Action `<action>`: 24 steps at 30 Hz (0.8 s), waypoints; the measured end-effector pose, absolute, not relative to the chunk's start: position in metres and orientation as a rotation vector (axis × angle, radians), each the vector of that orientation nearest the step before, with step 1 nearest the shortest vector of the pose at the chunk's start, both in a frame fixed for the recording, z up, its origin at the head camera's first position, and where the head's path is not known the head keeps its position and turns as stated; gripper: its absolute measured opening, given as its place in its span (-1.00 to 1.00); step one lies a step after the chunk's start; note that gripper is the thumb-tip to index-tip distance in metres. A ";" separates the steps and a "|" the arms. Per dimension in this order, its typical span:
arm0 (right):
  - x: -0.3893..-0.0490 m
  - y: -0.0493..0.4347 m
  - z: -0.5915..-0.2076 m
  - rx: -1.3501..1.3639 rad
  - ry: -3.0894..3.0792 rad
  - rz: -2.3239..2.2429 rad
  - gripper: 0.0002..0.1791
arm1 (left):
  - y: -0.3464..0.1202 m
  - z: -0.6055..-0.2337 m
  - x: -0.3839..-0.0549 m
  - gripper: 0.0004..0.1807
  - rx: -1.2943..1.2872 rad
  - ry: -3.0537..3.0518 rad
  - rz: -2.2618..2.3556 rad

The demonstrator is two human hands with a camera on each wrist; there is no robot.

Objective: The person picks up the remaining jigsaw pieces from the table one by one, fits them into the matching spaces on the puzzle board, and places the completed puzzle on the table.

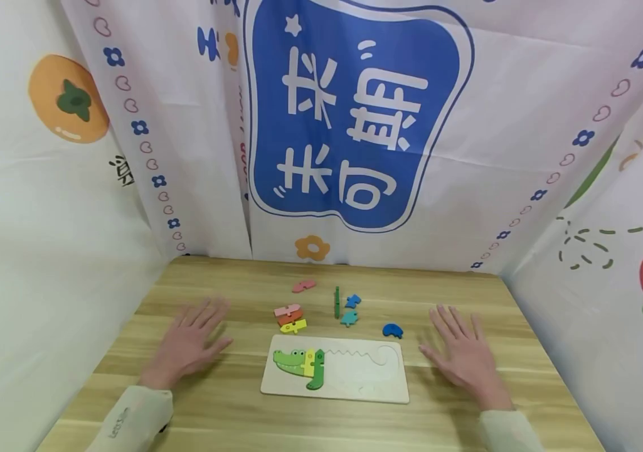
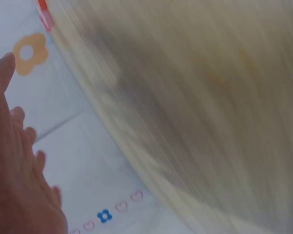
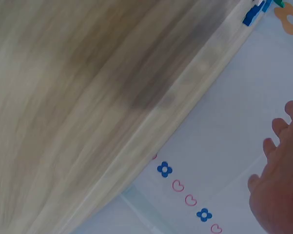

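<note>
A pale puzzle board (image 1: 366, 378) lies on the table, with a green crocodile head (image 1: 288, 360), a yellow piece (image 1: 310, 363) and a green leg piece (image 1: 317, 371) set in its left part. My left hand (image 1: 190, 342) is to the left of the board, fingers spread and straight, holding nothing. To the board's right, my right hand (image 1: 463, 353) is likewise spread and holds nothing. The dark blue curved piece (image 1: 393, 330) is the loose piece nearest to it. Both hands show at the edges of their wrist views, apart from any piece.
Behind the board lie pink (image 1: 287, 310), orange-red (image 1: 292, 319) and yellow (image 1: 293, 326) pieces close together. Another pink piece (image 1: 303, 286), a narrow green piece (image 1: 337, 302), a blue piece (image 1: 352, 301) and a teal piece (image 1: 349, 318) lie nearby. Printed cloth (image 1: 197, 157) surrounds the wooden table (image 1: 231, 414).
</note>
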State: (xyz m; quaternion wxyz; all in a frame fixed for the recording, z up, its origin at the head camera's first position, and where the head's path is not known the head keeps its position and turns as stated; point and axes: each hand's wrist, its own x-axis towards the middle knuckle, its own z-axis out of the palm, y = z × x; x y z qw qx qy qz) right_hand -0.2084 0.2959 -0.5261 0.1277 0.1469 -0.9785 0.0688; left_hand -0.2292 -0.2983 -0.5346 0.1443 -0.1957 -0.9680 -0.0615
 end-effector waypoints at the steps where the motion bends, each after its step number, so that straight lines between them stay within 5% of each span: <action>1: -0.208 0.292 -0.527 0.437 -2.856 0.229 -0.08 | -0.294 -0.535 -0.228 -0.18 -0.574 -2.805 -0.209; 24: -0.188 0.237 -0.535 0.758 -3.152 0.661 0.10 | -0.224 -0.552 -0.207 0.05 -0.904 -3.151 -0.521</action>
